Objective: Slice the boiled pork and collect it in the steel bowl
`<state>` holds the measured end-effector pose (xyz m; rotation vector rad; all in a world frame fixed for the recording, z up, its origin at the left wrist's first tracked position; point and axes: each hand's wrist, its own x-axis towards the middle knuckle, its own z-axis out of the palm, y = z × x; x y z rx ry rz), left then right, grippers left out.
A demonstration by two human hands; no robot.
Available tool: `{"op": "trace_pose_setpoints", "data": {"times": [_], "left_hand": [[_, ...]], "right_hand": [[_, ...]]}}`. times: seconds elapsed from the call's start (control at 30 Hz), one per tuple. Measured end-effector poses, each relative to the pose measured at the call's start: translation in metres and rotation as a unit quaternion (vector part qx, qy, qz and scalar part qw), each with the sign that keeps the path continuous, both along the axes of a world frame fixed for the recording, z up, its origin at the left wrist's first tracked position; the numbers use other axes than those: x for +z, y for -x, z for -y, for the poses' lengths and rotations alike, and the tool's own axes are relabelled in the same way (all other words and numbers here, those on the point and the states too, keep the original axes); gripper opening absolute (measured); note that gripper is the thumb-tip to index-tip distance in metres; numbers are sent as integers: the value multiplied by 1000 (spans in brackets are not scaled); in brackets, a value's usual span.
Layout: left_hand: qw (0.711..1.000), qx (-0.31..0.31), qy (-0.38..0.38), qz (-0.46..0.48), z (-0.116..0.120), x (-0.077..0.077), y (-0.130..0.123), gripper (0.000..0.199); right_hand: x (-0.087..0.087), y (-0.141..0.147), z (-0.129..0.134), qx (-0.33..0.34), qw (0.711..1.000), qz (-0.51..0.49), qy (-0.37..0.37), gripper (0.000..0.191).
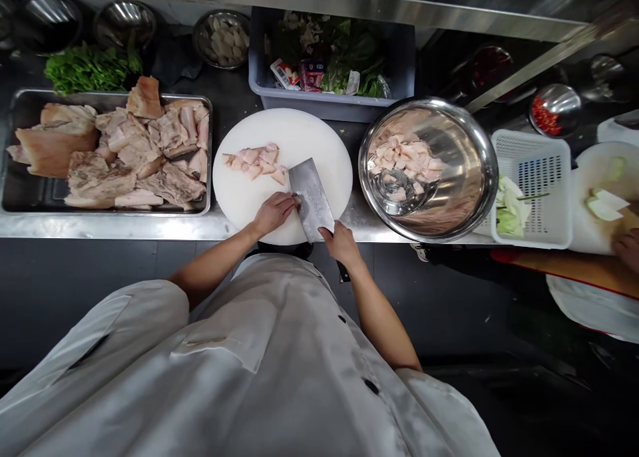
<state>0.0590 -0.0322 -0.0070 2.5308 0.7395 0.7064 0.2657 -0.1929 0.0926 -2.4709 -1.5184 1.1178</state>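
Observation:
A wide cleaver [313,201] lies over the right part of the round white cutting board [249,211], and my right hand [340,242] is closed on its handle. My left hand [275,212] rests at the board's front, its fingertips curled together against the left side of the blade. Whatever those fingertips hold, if anything, is too small to make out. Cut pieces of pale meat [257,161] lie on the board behind my left hand, up to the blade's upper left corner. More cut meat [407,157] sits in the large steel bowl [486,171] to the right.
Left is a metal tray [210,197] of large meat pieces, with green herbs [92,68] behind. A grey bin [329,104] of leafy scraps stands behind the board. Right are a white basket [562,191] and another person's hand [628,249] by a second board. A steel shelf edge crosses the top.

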Motion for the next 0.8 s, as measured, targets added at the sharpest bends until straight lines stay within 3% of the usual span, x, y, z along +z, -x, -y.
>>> {"op": "trace_pose_setpoints", "data": {"times": [0.2, 0.37, 0.43, 0.53, 0.7, 0.8], "left_hand": [[1000, 3, 8, 4, -1, 0, 0, 21], [1000, 11, 22, -11, 2, 0, 0, 21], [999, 27, 26, -15, 4, -2, -2, 20], [996, 87, 28, -22, -4, -4, -4, 18], [974, 222, 6, -30, -63, 0, -3, 16], [981, 191, -21, -20, -75, 8, -2, 15]], "right_hand": [[-2, -6, 31, 26, 1000, -8, 12, 26], [-17, 8, -22, -6, 998, -44, -35, 26], [-22, 12, -32, -24, 997, -63, -36, 27], [-20, 2, 4, -26, 995, -95, -14, 22], [4, -49, 105, -10, 981, -191, 38, 26], [12, -63, 116, -29, 980, -193, 25, 29]]}}
